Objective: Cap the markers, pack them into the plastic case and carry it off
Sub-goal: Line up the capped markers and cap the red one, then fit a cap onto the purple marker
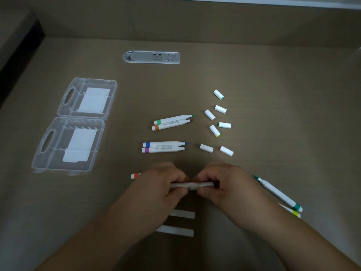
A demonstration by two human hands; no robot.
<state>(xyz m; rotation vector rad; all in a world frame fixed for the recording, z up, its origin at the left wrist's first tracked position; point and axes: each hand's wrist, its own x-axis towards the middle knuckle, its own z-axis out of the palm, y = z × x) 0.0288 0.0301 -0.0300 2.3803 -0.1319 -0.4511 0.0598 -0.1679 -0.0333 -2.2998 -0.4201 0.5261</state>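
My left hand grips a white marker with a red-orange end band, held level near the table's front. My right hand is closed on a white cap at the marker's tip end, touching it. Uncapped markers lie in pairs: green and orange, blue and purple. A teal marker and a yellow one lie at the right. Several loose white caps are scattered right of centre. The clear plastic case lies wide open at the left.
A recessed socket strip sits in the table at the back. Two white marker bodies lie between my forearms. The desk's back panel rises beyond the sockets, and a dark gap runs along the far left edge.
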